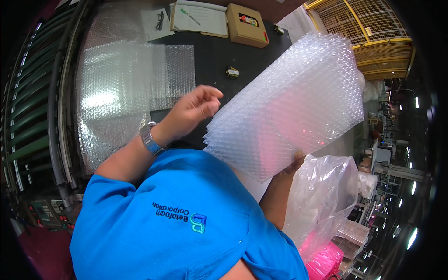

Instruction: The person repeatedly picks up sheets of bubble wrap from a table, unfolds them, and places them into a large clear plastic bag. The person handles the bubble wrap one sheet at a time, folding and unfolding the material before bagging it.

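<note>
Bubble-wrap stack (pixel 289 107) hides right hand (pixel 295 163), gripping lower edge; left hand (pixel 193 109) loosely curled, empty.

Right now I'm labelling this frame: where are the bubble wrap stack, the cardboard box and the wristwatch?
bubble wrap stack (pixel 289 102): head view, middle of the top sheet.
cardboard box (pixel 247 24): head view, its lid.
wristwatch (pixel 150 139): head view, metal band on the left wrist.

Cardboard box (pixel 248 24) behind bubble-wrap stack (pixel 289 102)

cardboard box (pixel 247 24) | tan, flat, far table edge | colourful label (pixel 248 19) on lid
</note>
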The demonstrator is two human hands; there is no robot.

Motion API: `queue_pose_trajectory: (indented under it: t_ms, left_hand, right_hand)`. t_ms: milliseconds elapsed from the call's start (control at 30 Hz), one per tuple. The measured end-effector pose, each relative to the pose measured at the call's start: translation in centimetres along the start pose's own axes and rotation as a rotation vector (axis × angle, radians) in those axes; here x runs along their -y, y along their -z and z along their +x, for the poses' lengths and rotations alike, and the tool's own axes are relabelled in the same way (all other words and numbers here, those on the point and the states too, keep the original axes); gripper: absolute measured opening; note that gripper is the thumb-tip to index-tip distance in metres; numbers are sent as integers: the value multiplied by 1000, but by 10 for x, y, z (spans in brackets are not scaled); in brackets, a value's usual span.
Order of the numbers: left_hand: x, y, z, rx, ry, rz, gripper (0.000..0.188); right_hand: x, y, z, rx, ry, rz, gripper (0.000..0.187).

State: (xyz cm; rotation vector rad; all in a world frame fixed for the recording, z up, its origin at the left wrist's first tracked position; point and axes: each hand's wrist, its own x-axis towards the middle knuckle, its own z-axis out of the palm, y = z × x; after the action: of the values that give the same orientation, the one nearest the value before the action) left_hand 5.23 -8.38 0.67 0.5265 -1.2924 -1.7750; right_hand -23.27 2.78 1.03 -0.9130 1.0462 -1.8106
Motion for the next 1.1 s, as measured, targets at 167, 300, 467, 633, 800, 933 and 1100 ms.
queue_pose_trajectory:
  t_ms: [167,300,467,633,800,933,1100]
  left_hand:
    - [19,-21,-11,201,-252,619,70]
    - [21,-23,-3,278,-176,672,68]
    - [21,-27,-1,303,-36,751,66]
    - [13,-20,14,270,2,314,57]
    - [3,-14,43,-75,-19,158,56]
    - [-14,-12,69,-116,-2,192,43]
    - [-3,-6,92,-151,-162,574,27]
  right_hand:
    - [-5,-4,-4,8,-186,238,85]
    - [8,-25,-6,33,-318,331,81]
    - [5,-2,-8,63,-383,354,79]
    - [4,-7,-9,-11,-289,296,77]
    - [4,-17,-13,96,-315,403,76]
    - [0,-23,-12,177,-312,402,76]
    - [-10,-17,-17,152,-297,398,78]
